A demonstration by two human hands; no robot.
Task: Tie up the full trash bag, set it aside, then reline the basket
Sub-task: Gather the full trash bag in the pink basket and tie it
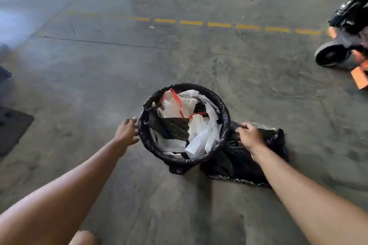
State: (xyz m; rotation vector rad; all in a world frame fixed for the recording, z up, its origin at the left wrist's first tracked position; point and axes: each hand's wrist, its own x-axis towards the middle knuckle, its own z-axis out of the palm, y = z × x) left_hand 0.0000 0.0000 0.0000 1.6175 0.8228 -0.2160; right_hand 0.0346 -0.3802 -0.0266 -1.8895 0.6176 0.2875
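On the concrete floor (99, 85) stands the basket (175, 167), lined with a full trash bag (184, 121) of white plastic and dark scraps. Left hand (126, 132) reaches beside its rim, fingers (132, 120) spread wide, holding nothing. Right hand (250, 135) has its fingers closed on a loose black bag (249, 167) lying just beside the basket.

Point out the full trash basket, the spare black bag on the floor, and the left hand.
full trash basket (224, 113): head view, right side of bag-covered rim.
spare black bag (276, 139): head view, crumpled right part.
left hand (126, 132): head view, back of hand.
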